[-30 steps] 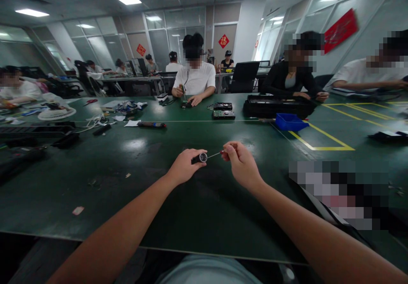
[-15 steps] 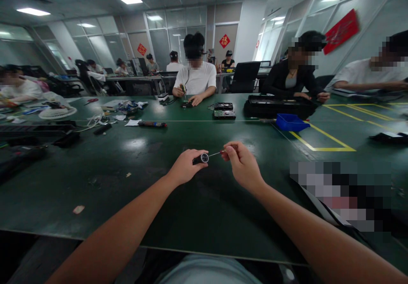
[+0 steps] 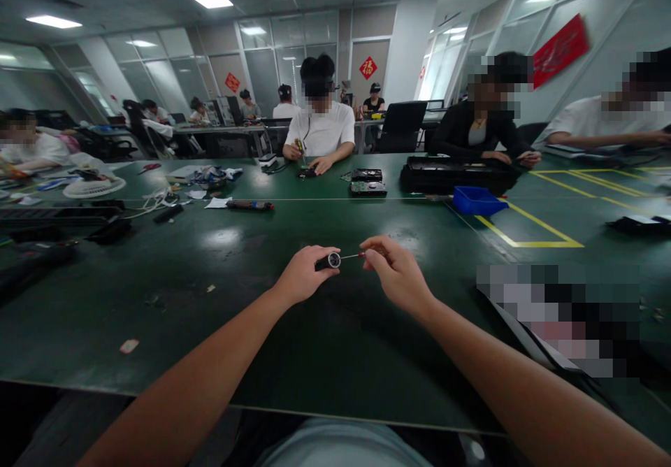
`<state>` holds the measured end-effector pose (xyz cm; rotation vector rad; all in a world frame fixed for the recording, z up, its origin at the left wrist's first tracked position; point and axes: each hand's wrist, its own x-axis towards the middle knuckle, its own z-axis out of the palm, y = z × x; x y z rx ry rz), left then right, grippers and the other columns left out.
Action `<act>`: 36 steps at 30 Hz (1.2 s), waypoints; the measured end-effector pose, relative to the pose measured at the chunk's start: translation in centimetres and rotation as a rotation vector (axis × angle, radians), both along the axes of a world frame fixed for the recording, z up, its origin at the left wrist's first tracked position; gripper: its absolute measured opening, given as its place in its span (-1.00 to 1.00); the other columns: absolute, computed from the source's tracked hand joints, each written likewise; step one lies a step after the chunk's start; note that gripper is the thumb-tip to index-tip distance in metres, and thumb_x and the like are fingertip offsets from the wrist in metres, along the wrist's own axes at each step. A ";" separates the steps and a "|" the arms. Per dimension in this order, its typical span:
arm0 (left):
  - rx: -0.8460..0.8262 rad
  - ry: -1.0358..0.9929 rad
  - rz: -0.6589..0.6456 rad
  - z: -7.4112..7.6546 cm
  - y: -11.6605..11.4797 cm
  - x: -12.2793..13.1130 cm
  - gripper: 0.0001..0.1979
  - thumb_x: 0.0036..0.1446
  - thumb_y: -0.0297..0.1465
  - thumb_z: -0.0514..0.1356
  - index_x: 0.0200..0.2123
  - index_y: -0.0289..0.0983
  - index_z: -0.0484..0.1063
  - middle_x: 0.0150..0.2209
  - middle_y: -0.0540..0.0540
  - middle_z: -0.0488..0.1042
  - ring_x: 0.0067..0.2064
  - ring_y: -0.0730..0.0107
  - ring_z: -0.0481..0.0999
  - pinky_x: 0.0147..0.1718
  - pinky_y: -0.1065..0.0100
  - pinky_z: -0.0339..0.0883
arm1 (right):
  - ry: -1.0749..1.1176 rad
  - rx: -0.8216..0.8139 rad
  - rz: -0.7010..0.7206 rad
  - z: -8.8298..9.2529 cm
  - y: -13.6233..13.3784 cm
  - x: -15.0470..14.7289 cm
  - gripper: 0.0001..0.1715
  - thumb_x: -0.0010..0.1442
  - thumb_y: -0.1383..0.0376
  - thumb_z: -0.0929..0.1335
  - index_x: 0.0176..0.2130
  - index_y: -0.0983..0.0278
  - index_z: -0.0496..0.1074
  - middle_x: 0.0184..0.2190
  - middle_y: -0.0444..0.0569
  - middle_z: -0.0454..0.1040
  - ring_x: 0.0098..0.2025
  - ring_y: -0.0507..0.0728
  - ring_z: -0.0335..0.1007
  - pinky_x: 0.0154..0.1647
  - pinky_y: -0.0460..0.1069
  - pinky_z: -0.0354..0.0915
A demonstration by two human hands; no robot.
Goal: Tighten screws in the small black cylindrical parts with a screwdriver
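Over the dark green worktable (image 3: 172, 313), the left hand (image 3: 302, 276) is gripping a small black cylinder with a silver-rimmed end (image 3: 328, 261), holding it just above the surface. Right of it, a thin metal screwdriver with a red collar (image 3: 350, 255) is touching the cylinder's end, its handle being pinched by the right hand (image 3: 399, 276); farther right, a blue plastic tray (image 3: 477, 201) is sitting well apart.

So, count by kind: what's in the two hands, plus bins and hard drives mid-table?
black cylinder, left hand: 1
screwdriver, right hand: 1
blue bin: 1
hard drives: 2
Total: 5
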<state>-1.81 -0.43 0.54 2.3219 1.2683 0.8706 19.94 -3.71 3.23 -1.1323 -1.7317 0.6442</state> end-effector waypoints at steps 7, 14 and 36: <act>-0.004 -0.008 0.011 0.0 0.1 -0.1 -0.60 0.14 -0.36 0.32 0.07 -0.15 0.49 -0.04 -0.08 0.55 -0.01 0.18 0.48 0.04 0.16 0.28 | -0.034 -0.012 -0.070 -0.6 0.5 0.1 -0.62 0.38 0.13 0.19 0.06 0.24 0.37 -0.48 -0.13 0.44 -0.42 0.11 0.41 -0.38 0.00 0.26; 0.001 -0.014 0.017 0.0 0.1 0.0 -0.61 0.12 -0.39 0.33 0.05 -0.16 0.50 -0.06 -0.07 0.55 -0.02 0.20 0.49 0.04 0.19 0.29 | 0.031 -0.100 -0.028 -0.7 0.8 0.2 -0.58 0.39 0.07 0.16 -0.08 0.24 0.46 -0.55 -0.14 0.39 -0.46 0.09 0.38 -0.39 0.00 0.28; 0.014 -0.028 0.036 0.1 0.0 0.0 -0.61 0.14 -0.37 0.33 0.06 -0.17 0.49 -0.07 -0.08 0.55 -0.03 0.19 0.49 0.03 0.15 0.30 | 0.291 -0.114 -0.008 -1.2 0.8 -0.2 -0.70 0.28 0.10 0.29 -0.07 0.21 0.30 -0.47 -0.16 0.41 -0.42 0.09 0.39 -0.35 0.03 0.33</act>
